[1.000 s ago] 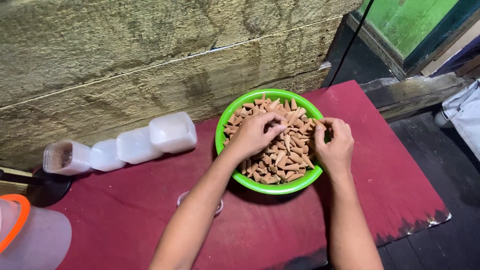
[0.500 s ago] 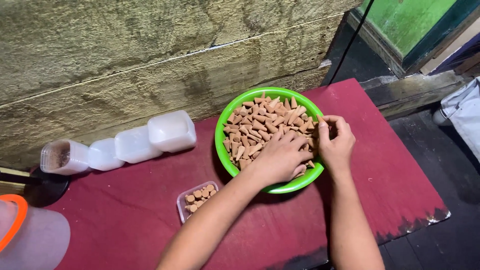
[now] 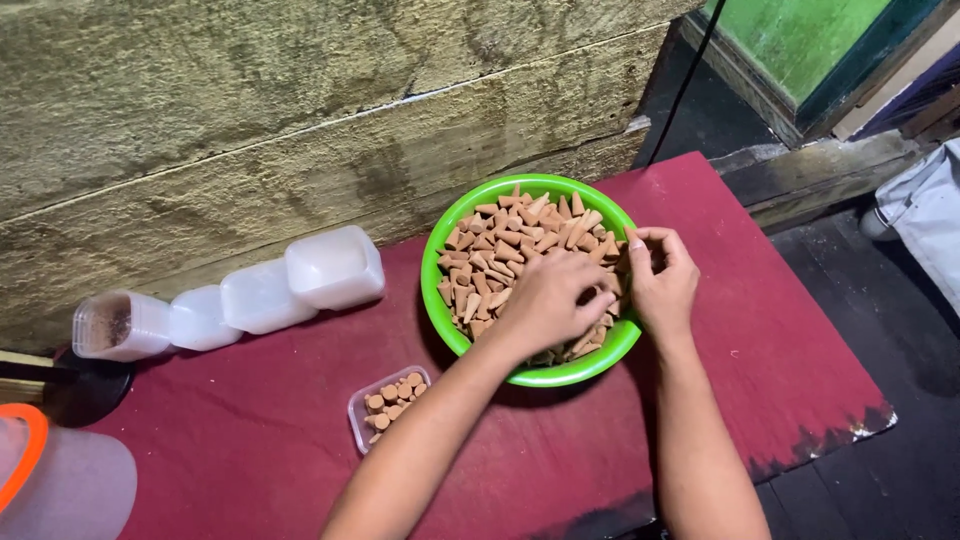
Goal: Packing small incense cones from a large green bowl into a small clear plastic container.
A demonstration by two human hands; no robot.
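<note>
View, head camera: we look down on a dark red cloth (image 3: pixel 700 400) spread over a low surface, with a rough plank wall (image 3: pixel 250 130) across the upper left of the frame.
Green bowl (image 3: pixel 437 300): right of centre on the cloth, round, bright green plastic, filled with a heap of small tan cones (image 3: pixel 500 245).
Left hand (image 3: pixel 545 300): we see it reach in from the lower middle, palm down over the lower right part of the heap; fingers curled together with the tips pressed into the cones. Whether a cone is actually gripped we cannot tell, since the fingertips are hidden among the pile.
Right hand (image 3: pixel 662 285): at the bowl's right rim, just beside the left hand; thumb and fingertips drawn together in a pinch at the edge of the heap. What lies inside the pinch is too small for us to make out.
Small clear tray (image 3: pixel 388 405): lower left of the bowl, near it but apart, on the cloth; holds a few of the same cones, standing with blunt ends up.
Lidded white tubs (image 3: pixel 300 285): a row along the wall at middle left, touching one another; the leftmost tub (image 3: pixel 120 325) is clearer and shows dark contents.
Lower left corner: a translucent jug with an orange ring (image 3: pixel 40 470).
Upper right: a green panel (image 3: pixel 800 40) and a thin black cable (image 3: pixel 690 80).
</note>
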